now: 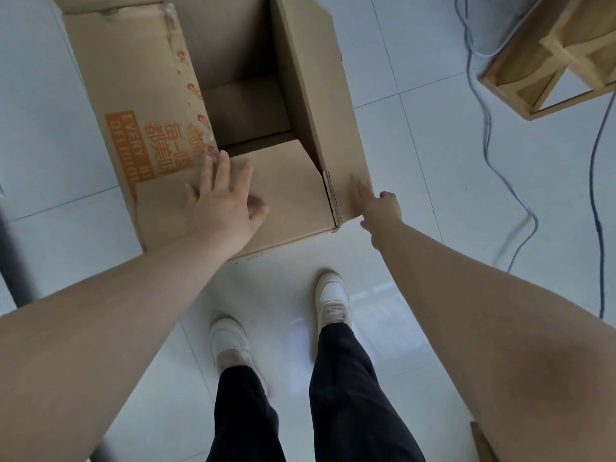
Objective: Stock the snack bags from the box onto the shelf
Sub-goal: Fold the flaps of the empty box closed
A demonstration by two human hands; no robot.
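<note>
A large open cardboard box (293,191) stands on the white tiled floor in front of me, with orange print on its left flap. Its inside shows only bare cardboard; no snack bags are in sight. My left hand (221,198) lies flat with spread fingers on the near flap, by the edge of the printed flap. My right hand (380,208) touches the box's near right corner from outside, index finger stretched along the side wall and the other fingers loosely bent.
A light wooden shelf frame (546,58) stands at the upper right. Grey and dark cables (493,155) run across the floor to the right of the box. A dark post (15,261) rises at the left edge. My feet in white shoes (333,300) stand just behind the box.
</note>
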